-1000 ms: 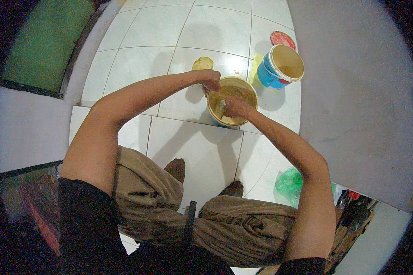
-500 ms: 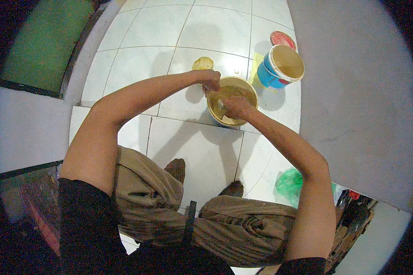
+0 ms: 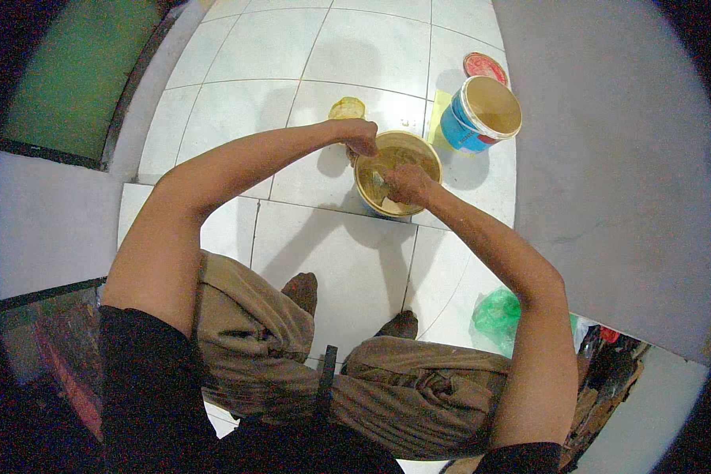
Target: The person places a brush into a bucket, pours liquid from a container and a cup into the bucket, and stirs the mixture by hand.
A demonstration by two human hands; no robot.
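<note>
A round bucket (image 3: 364, 189) with a cream rim and inner wall stands on the tiles in front of me. My left hand (image 3: 360, 136) is closed on its rim at the far left side. My right hand (image 3: 408, 185) reaches down inside, fingers curled round something mostly hidden by the hand. Pale bits show beside and below those fingers. What covers the bucket's bottom is too dim to make out. Just beyond my left hand lies a round yellowish thing (image 3: 347, 107), partly covered by that hand.
To the right stands a blue and white bucket (image 3: 460, 129) by a yellow sheet (image 3: 441, 107), with a red lid (image 3: 485, 68) behind it. A green plastic bag (image 3: 495, 317) lies by my right arm. A grey wall (image 3: 608, 174) bounds the right side. My feet are close to the nearer bucket.
The view has shifted very slightly. Both hands stay at the bucket, with barely any visible movement of the right hand inside it.
</note>
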